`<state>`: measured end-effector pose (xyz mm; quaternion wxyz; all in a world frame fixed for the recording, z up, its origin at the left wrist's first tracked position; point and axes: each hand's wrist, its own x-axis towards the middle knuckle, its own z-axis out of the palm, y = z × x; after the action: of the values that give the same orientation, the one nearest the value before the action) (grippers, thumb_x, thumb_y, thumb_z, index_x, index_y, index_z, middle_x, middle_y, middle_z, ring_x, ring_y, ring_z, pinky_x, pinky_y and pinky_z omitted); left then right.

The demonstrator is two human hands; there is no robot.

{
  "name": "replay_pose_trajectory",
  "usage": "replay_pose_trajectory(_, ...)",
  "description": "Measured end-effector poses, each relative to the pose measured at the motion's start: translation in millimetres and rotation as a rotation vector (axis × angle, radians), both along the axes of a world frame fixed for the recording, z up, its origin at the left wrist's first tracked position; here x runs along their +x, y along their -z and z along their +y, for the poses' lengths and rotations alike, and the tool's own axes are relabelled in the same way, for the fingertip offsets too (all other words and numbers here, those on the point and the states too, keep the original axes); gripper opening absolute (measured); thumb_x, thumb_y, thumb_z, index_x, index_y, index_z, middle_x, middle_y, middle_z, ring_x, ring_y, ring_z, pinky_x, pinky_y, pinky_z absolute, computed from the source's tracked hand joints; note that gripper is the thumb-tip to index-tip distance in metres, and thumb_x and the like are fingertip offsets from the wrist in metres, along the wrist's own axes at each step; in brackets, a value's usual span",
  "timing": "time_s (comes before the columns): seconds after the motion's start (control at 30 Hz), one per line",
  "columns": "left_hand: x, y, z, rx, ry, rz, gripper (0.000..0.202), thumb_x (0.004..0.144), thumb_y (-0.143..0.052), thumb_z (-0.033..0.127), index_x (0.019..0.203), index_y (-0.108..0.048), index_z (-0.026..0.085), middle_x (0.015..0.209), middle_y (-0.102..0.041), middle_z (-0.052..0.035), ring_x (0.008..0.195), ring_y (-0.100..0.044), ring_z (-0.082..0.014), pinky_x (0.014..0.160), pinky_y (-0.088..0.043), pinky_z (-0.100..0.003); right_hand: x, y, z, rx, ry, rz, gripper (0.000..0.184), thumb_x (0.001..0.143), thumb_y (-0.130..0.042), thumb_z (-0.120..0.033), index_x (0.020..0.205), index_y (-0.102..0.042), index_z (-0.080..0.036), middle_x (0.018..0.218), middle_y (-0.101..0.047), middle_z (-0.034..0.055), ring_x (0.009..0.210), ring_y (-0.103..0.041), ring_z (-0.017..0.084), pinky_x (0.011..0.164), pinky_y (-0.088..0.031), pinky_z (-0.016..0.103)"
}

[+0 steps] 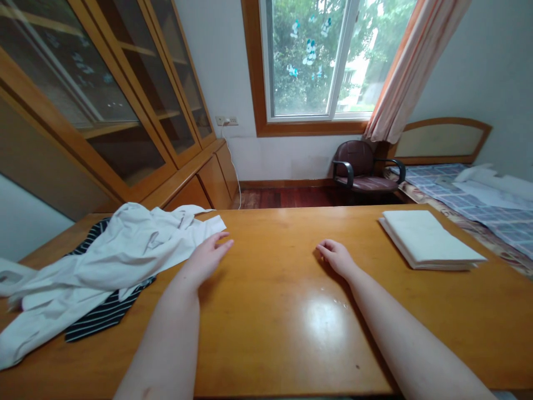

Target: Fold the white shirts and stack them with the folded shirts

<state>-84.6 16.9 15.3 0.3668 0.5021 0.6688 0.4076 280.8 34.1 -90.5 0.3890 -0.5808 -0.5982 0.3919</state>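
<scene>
My left hand [207, 256] lies flat on the wooden table [287, 311], fingers apart, right beside the edge of a crumpled white garment [116, 250]. Nothing is in it. The white garment is spread over a black striped garment [104, 311] at the table's left. My right hand [337, 256] rests on the table near the middle with its fingers loosely curled and holds nothing. A neatly folded white cloth [428, 240] lies at the table's right, well apart from my right hand.
A wood cabinet with glass doors [116, 111] stands along the left wall. Behind the table are a window [328, 55], a dark armchair [362, 166] and a bed with a checked cover [478, 205] at the right.
</scene>
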Motion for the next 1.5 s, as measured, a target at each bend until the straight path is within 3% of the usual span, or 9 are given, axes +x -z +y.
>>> replay_pose_trajectory(0.17, -48.2, 32.1, 10.8, 0.058, -0.472, 0.827, 0.062, 0.079, -0.055, 0.035, 0.134, -0.042, 0.010, 0.148, -0.023, -0.0238, 0.136, -0.023, -0.0376, 0.107, -0.021, -0.052, 0.5, 2.9, 1.4, -0.004, -0.018, -0.029, 0.026, 0.077, -0.053, -0.043, 0.070, -0.057, -0.018, 0.057, -0.054, -0.0018, 0.053, -0.049, 0.012, 0.052, -0.037, 0.024)
replay_pose_trajectory(0.3, -70.6, 57.4, 5.8, -0.135, -0.626, 0.924, 0.081, 0.076, -0.056, 0.048, 0.143, -0.027, 0.014, 0.152, 0.000, -0.0255, 0.137, -0.003, -0.0453, 0.101, -0.010, -0.069, 0.8, 2.5, 0.7, -0.007, -0.030, -0.048, 0.026, 0.079, -0.052, -0.043, 0.072, -0.059, -0.018, 0.059, -0.057, -0.0010, 0.054, -0.051, 0.012, 0.052, -0.038, 0.023)
replay_pose_trajectory(0.43, -87.6, 56.6, 2.9, -0.171, -0.657, 0.943, 0.047, 0.083, -0.045, 0.042, 0.121, -0.055, 0.017, 0.149, -0.026, -0.0175, 0.136, -0.005, -0.0458, 0.095, -0.015, -0.073, 2.0, 3.6, 0.5, -0.008, -0.053, -0.073, 0.025, 0.080, -0.051, -0.041, 0.074, -0.060, -0.018, 0.064, -0.061, 0.0001, 0.056, -0.052, 0.012, 0.055, -0.040, 0.023)
replay_pose_trajectory(0.6, -89.9, 47.2, 4.4, -0.142, -0.584, 0.955, 0.033, 0.086, -0.036, 0.030, 0.100, -0.063, 0.015, 0.107, -0.064, -0.0181, 0.115, -0.047, -0.0397, 0.087, -0.033, -0.065, 3.9, 5.7, 0.6, -0.011, -0.066, -0.074, 0.025, 0.080, -0.051, -0.041, 0.076, -0.061, -0.017, 0.066, -0.063, 0.0014, 0.057, -0.053, 0.012, 0.055, -0.041, 0.023)
replay_pose_trajectory(0.77, -80.1, 48.4, 6.7, 0.269, -0.556, 0.973, 0.036, 0.085, -0.036, 0.029, 0.103, -0.060, 0.009, 0.086, -0.065, -0.0163, 0.084, -0.059, -0.0298, 0.079, -0.044, -0.045, 3.6, 4.5, 0.6, -0.011, -0.070, -0.083, 0.027, 0.080, -0.051, -0.042, 0.076, -0.061, -0.018, 0.067, -0.064, 0.0022, 0.058, -0.055, 0.013, 0.056, -0.042, 0.024)
replay_pose_trajectory(0.97, -67.6, 54.9, 7.4, 0.578, -0.345, 0.891, 0.036, 0.087, -0.034, 0.033, 0.096, -0.060, 0.010, 0.086, -0.063, -0.0152, 0.089, -0.058, -0.0279, 0.083, -0.044, -0.039, 3.2, 2.5, 1.1, -0.022, -0.077, -0.092, 0.027, 0.080, -0.051, -0.042, 0.076, -0.062, -0.018, 0.066, -0.064, 0.0018, 0.057, -0.054, 0.013, 0.055, -0.041, 0.024)
replay_pose_trajectory(1.13, -52.6, 57.5, 6.4, 0.619, 0.034, 0.727, 0.030, 0.085, -0.039, 0.036, 0.093, -0.061, 0.017, 0.095, -0.064, -0.0099, 0.096, -0.058, -0.0232, 0.087, -0.044, -0.035, 3.6, 3.2, 1.4, -0.022, -0.080, -0.091, 0.026, 0.079, -0.052, -0.041, 0.077, -0.063, -0.017, 0.067, -0.065, 0.0028, 0.057, -0.055, 0.013, 0.056, -0.042, 0.025)
replay_pose_trajectory(1.37, -6.4, 60.6, 4.8, 0.300, 0.516, 0.436, 0.031, 0.084, -0.048, 0.041, 0.098, -0.064, 0.018, 0.100, -0.067, -0.0069, 0.095, -0.060, -0.0223, 0.086, -0.045, -0.033, 1.4, 1.3, 0.6, -0.024, -0.083, -0.098, 0.028, 0.080, -0.051, -0.042, 0.077, -0.063, -0.017, 0.069, -0.066, 0.0040, 0.058, -0.055, 0.014, 0.057, -0.043, 0.026)
replay_pose_trajectory(1.5, 17.7, 66.1, 0.7, 0.016, 0.781, 0.052, 0.034, 0.080, -0.055, 0.040, 0.103, -0.064, 0.017, 0.103, -0.067, -0.0065, 0.096, -0.060, -0.0222, 0.085, -0.046, -0.033, 1.4, 1.3, 0.8, -0.023, -0.077, -0.104, 0.028, 0.080, -0.052, -0.043, 0.076, -0.063, -0.017, 0.068, -0.065, 0.0037, 0.058, -0.054, 0.013, 0.057, -0.043, 0.025)
